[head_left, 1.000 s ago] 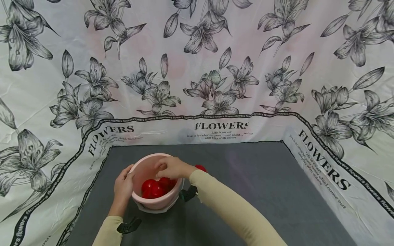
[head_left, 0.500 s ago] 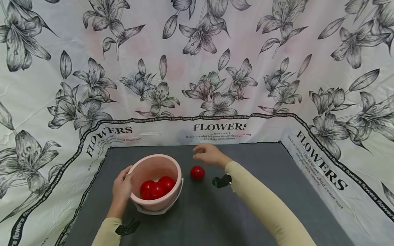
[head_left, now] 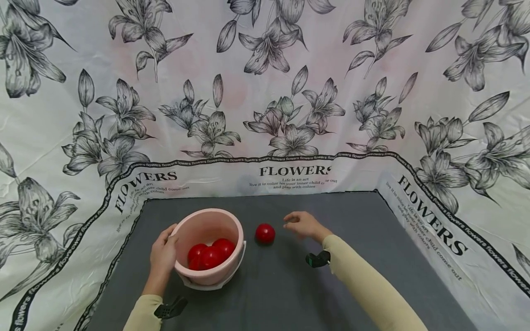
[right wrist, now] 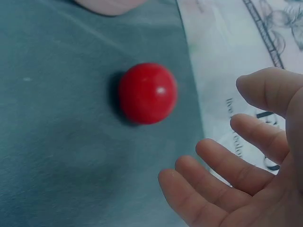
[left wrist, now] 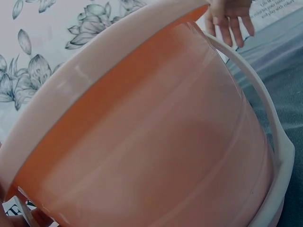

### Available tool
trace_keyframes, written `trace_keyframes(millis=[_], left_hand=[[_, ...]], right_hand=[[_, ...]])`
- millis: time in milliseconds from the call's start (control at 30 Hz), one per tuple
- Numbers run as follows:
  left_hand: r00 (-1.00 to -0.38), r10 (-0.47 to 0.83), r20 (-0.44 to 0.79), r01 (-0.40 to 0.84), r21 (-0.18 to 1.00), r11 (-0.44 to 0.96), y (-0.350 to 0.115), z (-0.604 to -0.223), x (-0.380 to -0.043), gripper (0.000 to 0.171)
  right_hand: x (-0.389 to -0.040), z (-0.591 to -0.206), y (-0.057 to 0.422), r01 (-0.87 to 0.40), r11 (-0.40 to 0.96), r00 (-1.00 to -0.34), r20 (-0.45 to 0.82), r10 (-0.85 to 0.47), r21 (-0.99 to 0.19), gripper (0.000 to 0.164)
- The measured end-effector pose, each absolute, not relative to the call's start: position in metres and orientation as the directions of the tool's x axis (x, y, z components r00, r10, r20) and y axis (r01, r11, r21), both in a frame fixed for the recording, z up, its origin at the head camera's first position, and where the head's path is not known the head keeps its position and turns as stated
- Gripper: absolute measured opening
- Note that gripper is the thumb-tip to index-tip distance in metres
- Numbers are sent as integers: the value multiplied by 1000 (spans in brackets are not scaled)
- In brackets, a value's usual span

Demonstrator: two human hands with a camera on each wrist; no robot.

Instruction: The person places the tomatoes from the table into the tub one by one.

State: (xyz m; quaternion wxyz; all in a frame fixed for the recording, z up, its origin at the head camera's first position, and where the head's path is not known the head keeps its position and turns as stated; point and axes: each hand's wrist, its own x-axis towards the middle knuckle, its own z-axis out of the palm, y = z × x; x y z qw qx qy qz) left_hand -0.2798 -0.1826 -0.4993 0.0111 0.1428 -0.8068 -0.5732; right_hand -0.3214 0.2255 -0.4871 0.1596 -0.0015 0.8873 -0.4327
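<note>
A pink bucket (head_left: pixel 209 220) with a white handle (left wrist: pixel 279 146) stands tilted at the left of the grey table. Inside it lie several red balls (head_left: pixel 212 256). My left hand (head_left: pixel 163 250) grips the bucket's rim on its left side, fingers outside and thumb over the edge. One more red ball (head_left: pixel 265 234) rests on the table just right of the bucket. Beyond that ball, to its right, hovers my right hand (head_left: pixel 305 225), apart from it. In the right wrist view the fingers (right wrist: pixel 222 165) are spread and relaxed around nothing, with the ball in front of them.
A dark grey tabletop (head_left: pixel 352 257) carries the bucket and the loose ball. White cloth printed with flowers (head_left: pixel 290 110) hangs behind and around it. Each wrist wears a small black device (head_left: pixel 318 259).
My right hand has come out of the bucket and moved right, past the loose ball, which is now fully visible. The left hand keeps its grip on the rim.
</note>
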Motion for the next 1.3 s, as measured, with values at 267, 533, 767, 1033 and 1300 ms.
trace_keyframes(millis=[267,533,767,1033,1300], left_hand=[[-957,-256,-137,-213,931,296,-183,-502,-280,49],[-957,-253,-143,-216,932,290,-183,-502,-282,48],[-956,-255,-146,-217,936,278,-183,-502,-281,48],[-954,-263,-144,-216,938,270,-184,-503,-281,48],[-957,-255,-142,-207,945,253,-183,-504,-281,49]], right_hand=[[-314,-513,229,177,610,-942,-312,-122,-772,45],[-315,-532,217,216,567,-942,-323,-94,-795,45],[-318,-544,202,258,522,-936,-344,-74,-813,48],[-332,-553,186,285,517,-932,-359,-45,-807,55],[-344,-553,169,280,549,-936,-352,-27,-787,59]])
